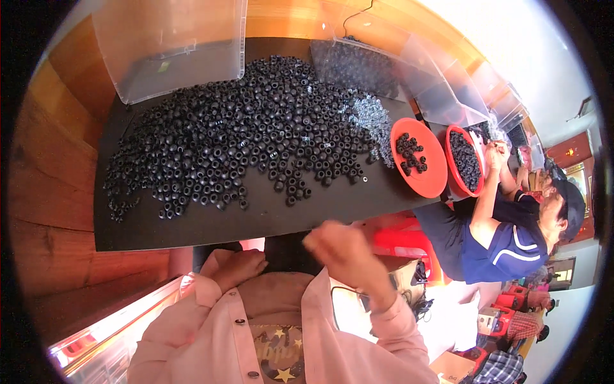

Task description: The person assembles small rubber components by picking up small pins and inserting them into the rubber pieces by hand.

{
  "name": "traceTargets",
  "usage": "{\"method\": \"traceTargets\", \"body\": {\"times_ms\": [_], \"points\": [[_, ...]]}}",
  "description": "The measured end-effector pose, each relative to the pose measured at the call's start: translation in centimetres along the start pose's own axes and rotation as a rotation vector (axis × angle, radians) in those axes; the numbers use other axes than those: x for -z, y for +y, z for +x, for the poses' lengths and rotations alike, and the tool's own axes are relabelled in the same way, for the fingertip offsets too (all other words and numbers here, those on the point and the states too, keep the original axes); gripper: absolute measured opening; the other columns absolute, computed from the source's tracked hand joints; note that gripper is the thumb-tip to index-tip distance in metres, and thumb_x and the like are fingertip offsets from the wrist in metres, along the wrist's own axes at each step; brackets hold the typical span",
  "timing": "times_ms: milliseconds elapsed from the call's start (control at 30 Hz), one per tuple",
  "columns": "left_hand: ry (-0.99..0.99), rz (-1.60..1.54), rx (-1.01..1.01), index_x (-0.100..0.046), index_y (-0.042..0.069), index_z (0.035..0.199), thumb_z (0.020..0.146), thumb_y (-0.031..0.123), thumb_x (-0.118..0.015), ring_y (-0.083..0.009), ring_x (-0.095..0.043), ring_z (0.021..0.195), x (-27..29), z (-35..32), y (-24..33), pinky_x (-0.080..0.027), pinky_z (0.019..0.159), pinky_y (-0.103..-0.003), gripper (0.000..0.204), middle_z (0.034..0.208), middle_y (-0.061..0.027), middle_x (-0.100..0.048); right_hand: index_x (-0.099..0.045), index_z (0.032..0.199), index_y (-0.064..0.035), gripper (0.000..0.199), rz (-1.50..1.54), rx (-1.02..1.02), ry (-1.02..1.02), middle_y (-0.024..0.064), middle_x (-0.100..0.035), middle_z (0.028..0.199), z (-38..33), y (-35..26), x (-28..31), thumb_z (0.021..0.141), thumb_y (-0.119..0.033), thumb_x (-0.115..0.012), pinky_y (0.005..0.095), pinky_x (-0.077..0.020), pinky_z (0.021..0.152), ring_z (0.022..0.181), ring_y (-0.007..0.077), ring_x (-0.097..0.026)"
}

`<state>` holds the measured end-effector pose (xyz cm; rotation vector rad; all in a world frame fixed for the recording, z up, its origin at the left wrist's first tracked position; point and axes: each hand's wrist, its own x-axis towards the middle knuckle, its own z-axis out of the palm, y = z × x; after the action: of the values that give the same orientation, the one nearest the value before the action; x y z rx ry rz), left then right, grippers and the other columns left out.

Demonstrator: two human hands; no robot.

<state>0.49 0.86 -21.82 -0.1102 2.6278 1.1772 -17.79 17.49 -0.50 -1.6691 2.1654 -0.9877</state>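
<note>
A wide heap of small black ring-shaped parts covers a black mat on a wooden table. A smaller patch of shiny silver bits lies at the heap's right end. My left hand rests curled against my chest just below the mat's near edge, with nothing visible in it. My right hand is raised in front of the mat's edge and blurred by motion, fingers bunched; whether it holds a part is not visible. Both hands are off the heap.
Two clear plastic bins stand at the back, one empty and one with dark parts. Two red bowls holding black parts sit at the right. A seated co-worker works above them. A red stool stands below.
</note>
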Motion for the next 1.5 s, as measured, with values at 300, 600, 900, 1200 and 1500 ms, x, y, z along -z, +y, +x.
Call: {"method": "traceTargets", "body": {"times_ms": [300,600,900,1200,1500], "points": [[0.209,-0.222,-0.298,-0.058,0.001,0.077,0.087,0.019,-0.058,-0.0328,-0.06,0.07,7.8,-2.0,13.3,-0.048,0.063,-0.041,0.02,0.073,-0.0139,-0.058,-0.058,0.099,-0.0094,0.016,-0.302,-0.018,0.191,0.011,-0.055,0.086,4.3,4.0,2.7,0.084,-0.011,-0.063,0.0414,-0.049,0.057,0.07,0.0341,-0.06],[0.466,-0.2,-0.487,-0.05,0.003,0.065,0.08,0.009,-0.063,-0.0285,-0.054,0.056,12.8,-2.8,15.8,-0.044,0.05,-0.039,0.021,0.063,-0.0102,-0.05,-0.057,0.1,-0.0062,0.019,-0.42,0.005,0.097,0.01,-0.056,0.088,5.3,1.9,0.3,0.082,-0.009,-0.064,0.0406,-0.0477,0.055,0.068,0.0328,-0.059],[0.623,-0.451,-0.46,-0.055,0.0,0.074,0.085,0.005,-0.062,-0.0233,-0.049,0.051,15.4,-1.8,14.1,-0.039,0.048,-0.033,0.014,0.065,-0.0091,-0.05,-0.058,0.095,-0.0044,0.017,-0.479,0.034,0.181,0.0091,-0.056,0.081,5.3,2.2,0.4,0.081,-0.007,-0.066,0.0368,-0.0464,0.052,0.063,0.0288,-0.059],[0.283,-1.195,-0.267,-0.055,0.001,0.105,0.102,0.029,-0.041,-0.0067,-0.053,0.07,16.0,-0.7,14.3,-0.046,0.06,-0.022,0.031,0.082,-0.0005,-0.057,-0.06,0.102,-0.0009,0.025,0.128,0.155,0.278,0.0073,-0.057,0.077,5.3,-3.8,-1.0,0.078,0.004,-0.066,0.0252,-0.043,0.052,0.063,0.0152,-0.055],[0.275,-1.262,-0.34,-0.052,0.0,0.114,0.102,0.027,-0.043,-0.0067,-0.049,0.068,15.5,-0.3,13.8,-0.043,0.06,-0.021,0.031,0.082,-0.0001,-0.054,-0.058,0.122,-0.0028,0.044,-0.02,0.227,0.29,0.01,-0.051,0.07,5.2,-3.1,-2.6,0.08,0.001,-0.067,0.0316,-0.0431,0.045,0.05,0.0236,-0.053]]}}
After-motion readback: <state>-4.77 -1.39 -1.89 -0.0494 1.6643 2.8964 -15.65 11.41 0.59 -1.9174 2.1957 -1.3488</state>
